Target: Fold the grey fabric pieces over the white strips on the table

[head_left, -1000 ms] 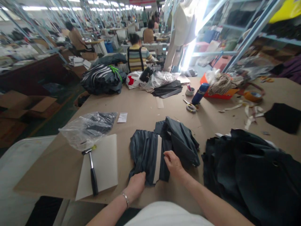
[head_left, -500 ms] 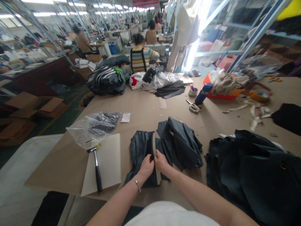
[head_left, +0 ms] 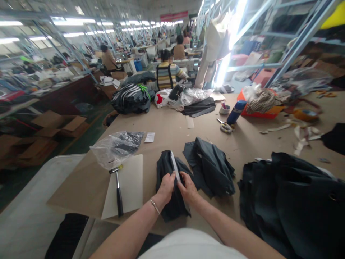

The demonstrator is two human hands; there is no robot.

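Dark cloth (head_left: 172, 205) is narrowing, gathering along its pale strip (head_left: 175, 166).
Left hand (head_left: 166, 186) and right hand (head_left: 188, 189) are pinching the folds, grips nearly closed.

Dark slate cloth piece (head_left: 163, 166), a second ago spread broad and flat, now drawn up into a narrower ridge, its pale strip (head_left: 174, 164) presenting a slimmer face and leaning between 11 and 12 o'clock. Left hand (head_left: 166, 187), moved from the cloth's 7 o'clock edge to the strip's 9 o'clock side, fingers bent onto the cloth; right hand (head_left: 189, 188) brought against the strip's 3 o'clock side. Head view tilted upward, adding ceiling lights (head_left: 74, 22) at 10 o'clock and more red banner (head_left: 174, 16) at 12.
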